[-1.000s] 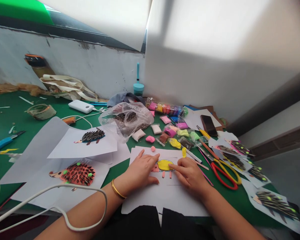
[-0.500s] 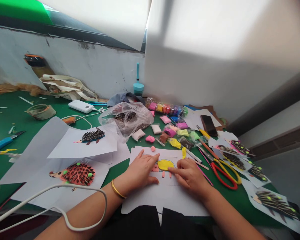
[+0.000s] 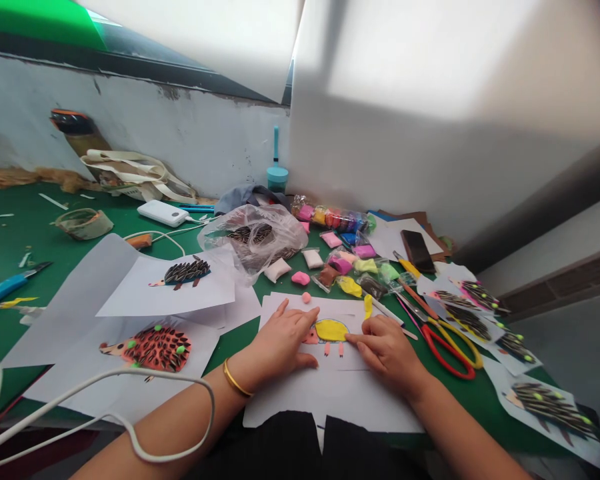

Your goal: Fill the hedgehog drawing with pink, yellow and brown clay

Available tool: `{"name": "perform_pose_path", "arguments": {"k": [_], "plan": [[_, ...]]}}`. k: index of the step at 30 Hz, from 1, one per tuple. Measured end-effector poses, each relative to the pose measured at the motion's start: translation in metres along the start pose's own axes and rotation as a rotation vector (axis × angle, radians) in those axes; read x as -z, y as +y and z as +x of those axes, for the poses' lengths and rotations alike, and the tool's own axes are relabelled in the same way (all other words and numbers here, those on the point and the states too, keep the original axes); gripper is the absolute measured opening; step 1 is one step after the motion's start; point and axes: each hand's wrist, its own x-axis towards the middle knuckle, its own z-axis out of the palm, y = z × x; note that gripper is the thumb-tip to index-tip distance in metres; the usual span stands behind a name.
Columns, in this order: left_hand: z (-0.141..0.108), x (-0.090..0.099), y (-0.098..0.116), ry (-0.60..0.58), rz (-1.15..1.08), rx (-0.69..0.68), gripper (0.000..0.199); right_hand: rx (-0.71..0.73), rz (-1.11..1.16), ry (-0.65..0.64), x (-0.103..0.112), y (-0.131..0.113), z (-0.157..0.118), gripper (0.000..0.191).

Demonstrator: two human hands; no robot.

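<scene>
Touching the four-o'clock edge of yellow clay [image 3: 331, 330] on white paper [image 3: 340, 393] with the forefinger of the right hand [image 3: 387, 350]
Resting the left hand [image 3: 284, 339], spread and gripping nothing, at the clay's nine o'clock; curling the right's other fingers, clasping nothing visible

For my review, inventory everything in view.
Hedgehog: one, yellow and pink, between hands
Paper: several sheets, white, beneath it
Seeded hedgehogs: several, multicoloured, left and right
Clay packets: many, multicoloured, centre
Pink clay: two, pink, centre
Plastic bag: one, clear, centre
Scissors: one, red and yellow, right
Phone: one, dark, back right
Power bank: one, white, back left
Knife: one, blue, far left
Tote: one, cream, back left
Bottle: one, dark, back left
Cable: at least one, white, left
Table: one, green, beneath
Left hand: one, by hedgehog's head
Right hand: one, at hedgehog's rear
</scene>
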Motion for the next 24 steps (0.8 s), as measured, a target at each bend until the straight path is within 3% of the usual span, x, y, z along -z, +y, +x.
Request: {"name": "perform_pose_path", "arguments": {"k": [5,24], "plan": [[-0.0007,0.0012,0.0007,0.005,0.0,-0.006,0.094,0.005,0.03,0.043,-0.0024,0.004,-0.0014,0.028],[0.0,0.0009,0.0009,0.011,-0.009,-0.008,0.095,-0.058,-0.001,0.004,-0.0068,-0.0004,0.0052,0.032]]}}
